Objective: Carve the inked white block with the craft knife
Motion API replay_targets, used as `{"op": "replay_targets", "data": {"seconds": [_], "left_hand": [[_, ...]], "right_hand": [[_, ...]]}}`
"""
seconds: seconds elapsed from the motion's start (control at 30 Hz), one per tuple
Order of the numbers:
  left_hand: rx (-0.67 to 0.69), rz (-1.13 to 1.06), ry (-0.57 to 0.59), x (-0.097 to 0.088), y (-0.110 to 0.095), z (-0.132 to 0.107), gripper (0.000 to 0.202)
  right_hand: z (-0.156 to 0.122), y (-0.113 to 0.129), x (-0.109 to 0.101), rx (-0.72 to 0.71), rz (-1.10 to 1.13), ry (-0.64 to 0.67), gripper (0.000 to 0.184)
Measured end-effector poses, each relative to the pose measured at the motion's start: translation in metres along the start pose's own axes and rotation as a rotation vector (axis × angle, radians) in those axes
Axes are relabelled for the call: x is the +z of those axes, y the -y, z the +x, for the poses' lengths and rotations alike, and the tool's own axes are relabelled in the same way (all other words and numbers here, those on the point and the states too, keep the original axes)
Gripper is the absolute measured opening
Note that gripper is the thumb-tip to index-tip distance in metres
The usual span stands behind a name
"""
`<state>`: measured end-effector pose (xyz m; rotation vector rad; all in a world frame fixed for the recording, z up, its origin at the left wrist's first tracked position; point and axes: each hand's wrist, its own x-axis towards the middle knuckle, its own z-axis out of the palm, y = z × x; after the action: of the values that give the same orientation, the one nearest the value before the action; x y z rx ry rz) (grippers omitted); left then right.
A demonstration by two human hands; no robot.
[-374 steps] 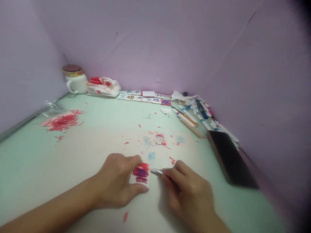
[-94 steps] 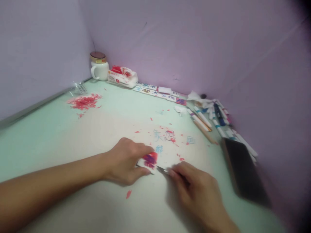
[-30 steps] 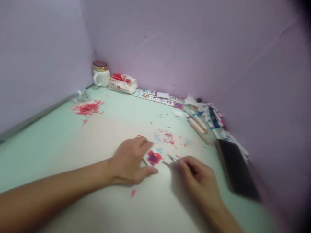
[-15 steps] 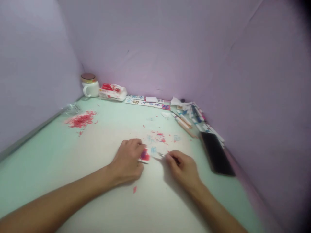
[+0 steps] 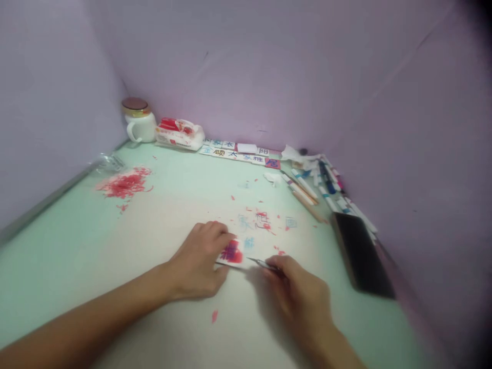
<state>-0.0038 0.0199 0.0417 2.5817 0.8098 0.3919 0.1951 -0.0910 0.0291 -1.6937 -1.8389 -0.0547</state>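
My left hand (image 5: 203,259) lies on the pale work surface, its fingers gripping the edges of a small white card (image 5: 231,260). The card bears a red patch with a dark purple character. From the right, my right hand (image 5: 298,292) holds a slim craft knife (image 5: 262,263) like a pen. Its pointed metal tip is just right of the card, seemingly apart from it. Beyond the card, blue and dark characters (image 5: 249,243) are marked on the surface, with red shavings (image 5: 280,250) scattered around them.
A heap of red shavings (image 5: 126,183) lies left. Along the back wall stand a lidded white mug (image 5: 141,127), a wipes pack (image 5: 180,136) and rows of lettered tiles (image 5: 238,155). At right are several marker pens (image 5: 305,185) and a black phone (image 5: 361,253).
My right hand has moved nearer to me with the knife, whose tip has dropped slightly in view. The left hand still holds the card. The view has shifted a little.
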Motion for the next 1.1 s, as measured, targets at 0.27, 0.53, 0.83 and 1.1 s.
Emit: {"op": "replay_targets", "data": {"seconds": [0.27, 0.53, 0.83, 1.1], "left_hand": [[0.033, -0.103, -0.006, 0.003, 0.008, 0.001, 0.038], [0.052, -0.175, -0.041, 0.009, 0.014, 0.001, 0.04], [0.046, -0.177, -0.044, 0.006, 0.011, 0.001, 0.037], [0.055, -0.185, -0.056, 0.006, 0.011, -0.001, 0.033]], "right_hand": [[-0.006, 0.004, 0.004, 0.037, 0.044, 0.091, 0.018], [-0.008, 0.0, 0.012, -0.033, 0.083, 0.041, 0.011], [-0.01, 0.002, 0.014, -0.022, 0.058, 0.028, 0.011], [-0.016, 0.002, 0.02, 0.0, 0.058, -0.013, 0.008]]}}
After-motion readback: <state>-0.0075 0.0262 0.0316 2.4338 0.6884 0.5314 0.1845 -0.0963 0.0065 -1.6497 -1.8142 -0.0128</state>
